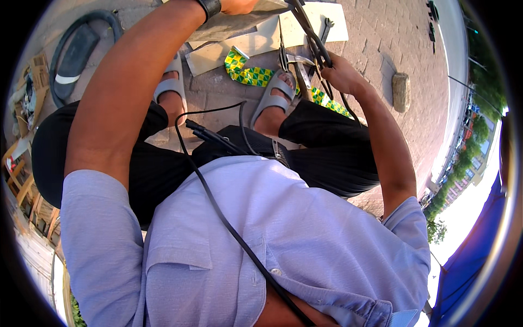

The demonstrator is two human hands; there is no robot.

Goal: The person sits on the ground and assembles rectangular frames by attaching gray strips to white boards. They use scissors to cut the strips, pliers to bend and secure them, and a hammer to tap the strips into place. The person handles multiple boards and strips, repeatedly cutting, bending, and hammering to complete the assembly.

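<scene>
My left hand (238, 5) is at the top edge beside a grey slab-like piece (231, 23); most of its fingers are cut off, so its hold cannot be made out. Fingers of my right hand (343, 74) close round a looped black rubber strand (313, 37), which runs up past the top edge. Below that hand a thinner black loop hangs toward my knee. Just left of it lie a hammer (300, 68) and a dark slim tool (283, 56). A wrench (327, 28) rests on a pale board (318, 15).
A green-and-yellow checkered strip (248, 75) curls between my sandalled feet. At far left lie a black tube ring (56, 64) and scrap wood (24, 182). To the right, a brick-like block (401, 92) sits on the paving (376, 49). A black cable (218, 210) crosses my shirt.
</scene>
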